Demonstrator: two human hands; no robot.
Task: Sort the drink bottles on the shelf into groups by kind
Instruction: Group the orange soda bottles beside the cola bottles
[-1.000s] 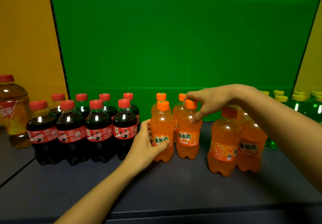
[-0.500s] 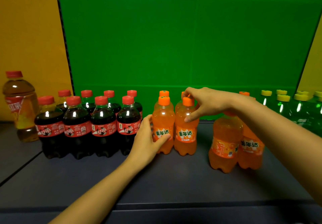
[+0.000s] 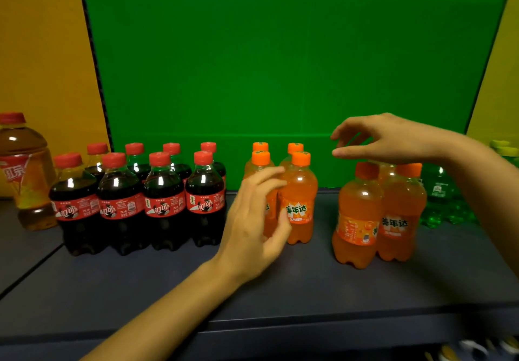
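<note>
Several cola bottles with red caps stand grouped at the left of the dark shelf. Beside them stands a tight cluster of orange soda bottles. My left hand hovers just in front of the cluster's left front bottle, fingers spread, holding nothing. Further right stand more orange soda bottles, apart from the cluster. Directly above their caps my right hand is open and empty. Green soda bottles with yellow caps stand at the far right, partly hidden by my right arm.
A large tea bottle with a red cap stands at the far left. A green back panel closes the shelf behind the bottles. The shelf's front edge runs below my arms.
My left hand let go of the front orange bottle and drew back slightly. My right hand released the other front bottle's cap and moved right, over the separate orange bottles.
</note>
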